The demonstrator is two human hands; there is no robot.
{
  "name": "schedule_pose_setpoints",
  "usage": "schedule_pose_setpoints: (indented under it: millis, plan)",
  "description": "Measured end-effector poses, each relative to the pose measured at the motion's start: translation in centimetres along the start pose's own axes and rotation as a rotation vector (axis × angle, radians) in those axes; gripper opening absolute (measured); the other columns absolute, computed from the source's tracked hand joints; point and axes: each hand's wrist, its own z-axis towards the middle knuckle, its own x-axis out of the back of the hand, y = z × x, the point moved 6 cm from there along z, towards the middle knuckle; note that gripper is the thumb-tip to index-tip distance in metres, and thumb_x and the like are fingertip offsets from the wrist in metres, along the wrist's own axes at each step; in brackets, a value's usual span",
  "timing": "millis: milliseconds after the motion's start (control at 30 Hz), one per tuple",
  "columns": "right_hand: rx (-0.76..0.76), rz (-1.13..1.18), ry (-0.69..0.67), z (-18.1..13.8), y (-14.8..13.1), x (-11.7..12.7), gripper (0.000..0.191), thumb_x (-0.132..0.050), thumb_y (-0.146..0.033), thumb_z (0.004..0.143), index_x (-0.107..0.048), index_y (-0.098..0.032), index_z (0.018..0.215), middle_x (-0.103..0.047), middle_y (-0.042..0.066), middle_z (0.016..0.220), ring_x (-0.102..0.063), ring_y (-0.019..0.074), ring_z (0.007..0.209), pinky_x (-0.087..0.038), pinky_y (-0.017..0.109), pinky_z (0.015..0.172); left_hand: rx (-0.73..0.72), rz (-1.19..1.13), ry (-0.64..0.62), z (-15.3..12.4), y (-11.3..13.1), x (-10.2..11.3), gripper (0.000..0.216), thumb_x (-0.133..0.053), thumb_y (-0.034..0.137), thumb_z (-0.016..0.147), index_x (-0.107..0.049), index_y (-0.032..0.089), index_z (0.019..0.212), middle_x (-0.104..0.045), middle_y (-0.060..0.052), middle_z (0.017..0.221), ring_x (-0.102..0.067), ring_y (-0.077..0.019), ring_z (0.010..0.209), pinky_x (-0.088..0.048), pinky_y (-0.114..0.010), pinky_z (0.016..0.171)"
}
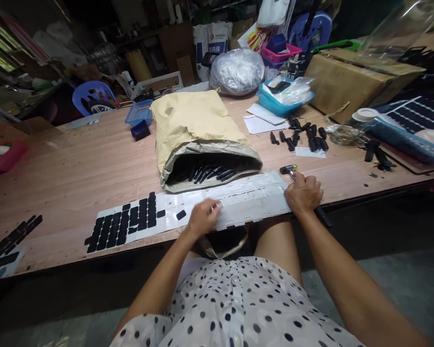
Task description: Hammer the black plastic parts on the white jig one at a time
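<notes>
My right hand (304, 193) is wrapped round a small hammer (288, 169) at the table's front edge. The hammer's head has a dark face and a yellowish one, and its black handle end sticks out below my fist. My left hand (204, 216) is closed over the white sheet (253, 206), fingertips together. A pale patch shows at those fingertips, too blurred to name. Left of it, rows of black rounded pieces (121, 224) lie on the sheet's left part, with one loose black piece (181, 215) nearer the hand.
Behind the sheet lies a paper sack (195, 115), its mouth showing black slender parts (215, 172). Several black parts (313, 137) are scattered at the right. A blue basket (284, 103), a cardboard box (358, 79) and a plastic bag (237, 72) stand farther back.
</notes>
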Motion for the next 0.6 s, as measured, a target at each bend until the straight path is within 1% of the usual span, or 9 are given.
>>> schedule_pose_setpoints:
  millis: [67,100,133,200,267,367,433,500,600]
  plan:
    - [-0.003,0.007,-0.016,0.0,0.0,0.0,0.039,-0.049,-0.019,0.090,-0.072,-0.017,0.122,-0.060,0.018,0.107,-0.052,0.0315,0.097,-0.033,0.038,0.072,0.144,0.103,0.152,4.0,-2.2,2.6,0.023,-0.055,0.023,0.096,-0.078,0.023,0.095,-0.075,-0.007,0.092,-0.070,-0.0213,0.083,-0.057,-0.035,0.080]
    - [-0.003,0.010,-0.020,0.0,-0.1,0.0,0.039,-0.049,-0.019,0.090,-0.072,-0.016,0.122,-0.059,0.018,0.107,-0.052,0.0316,0.098,-0.033,0.038,0.072,0.204,0.159,0.208,5.6,-3.3,3.5,0.024,-0.054,0.023,0.097,-0.077,0.022,0.093,-0.073,-0.008,0.091,-0.069,-0.0221,0.084,-0.056,-0.035,0.081]
    - [-0.002,0.011,-0.021,0.0,-0.1,0.1,0.039,-0.049,-0.019,0.090,-0.072,-0.016,0.122,-0.059,0.018,0.107,-0.052,0.0317,0.098,-0.033,0.038,0.072,0.254,0.209,0.234,7.1,-4.2,4.1,0.024,-0.054,0.023,0.097,-0.077,0.022,0.092,-0.072,-0.009,0.092,-0.069,-0.0235,0.088,-0.055,-0.035,0.081]
    - [-0.002,0.008,-0.018,0.0,-0.2,0.2,0.039,-0.049,-0.019,0.090,-0.071,-0.016,0.122,-0.059,0.018,0.107,-0.052,0.0322,0.099,-0.033,0.038,0.072,0.333,0.299,0.205,9.3,-5.6,4.4,0.022,-0.056,0.023,0.096,-0.077,0.022,0.090,-0.071,-0.010,0.095,-0.070,-0.0264,0.092,-0.054,-0.036,0.081]
    - [-0.006,0.001,-0.012,-0.1,-0.2,0.2,0.040,-0.048,-0.018,0.090,-0.071,-0.016,0.122,-0.059,0.018,0.107,-0.052,0.0326,0.099,-0.033,0.039,0.072,0.380,0.376,0.135,10.4,-6.1,3.9,0.017,-0.061,0.024,0.093,-0.077,0.023,0.088,-0.072,-0.011,0.098,-0.070,-0.0287,0.094,-0.053,-0.036,0.080]
    - [-0.004,-0.003,-0.007,0.0,-0.2,0.2,0.039,-0.049,-0.018,0.089,-0.071,-0.017,0.122,-0.059,0.018,0.106,-0.051,0.0323,0.100,-0.034,0.039,0.073,0.429,0.464,0.071,10.7,-5.9,3.3,0.011,-0.068,0.027,0.089,-0.078,0.022,0.090,-0.073,-0.013,0.105,-0.071,-0.0319,0.098,-0.052,-0.037,0.079]
    - [-0.001,-0.010,-0.010,0.0,-0.2,0.2,0.039,-0.049,-0.018,0.090,-0.071,-0.017,0.122,-0.059,0.017,0.106,-0.052,0.0321,0.100,-0.034,0.038,0.074,0.467,0.497,0.049,10.4,-5.7,3.5,0.013,-0.069,0.028,0.088,-0.078,0.021,0.094,-0.074,-0.015,0.108,-0.072,-0.0336,0.100,-0.052,-0.038,0.080]
    - [-0.007,-0.025,-0.020,0.0,-0.2,0.1,0.040,-0.048,-0.018,0.091,-0.071,-0.017,0.123,-0.059,0.018,0.107,-0.052,0.0322,0.101,-0.034,0.038,0.074,0.500,0.508,0.043,9.6,-5.5,4.2,0.015,-0.069,0.027,0.088,-0.079,0.020,0.096,-0.075,-0.015,0.109,-0.072,-0.0334,0.100,-0.052,-0.038,0.079]
    - [-0.019,-0.045,-0.029,0.1,-0.2,0.0,0.040,-0.049,-0.019,0.091,-0.071,-0.018,0.124,-0.059,0.017,0.108,-0.052,0.0318,0.102,-0.034,0.038,0.075,0.495,0.479,0.099,7.5,-5.1,5.6,0.015,-0.068,0.028,0.088,-0.078,0.021,0.098,-0.075,-0.011,0.105,-0.071,-0.0297,0.096,-0.052,-0.035,0.076]
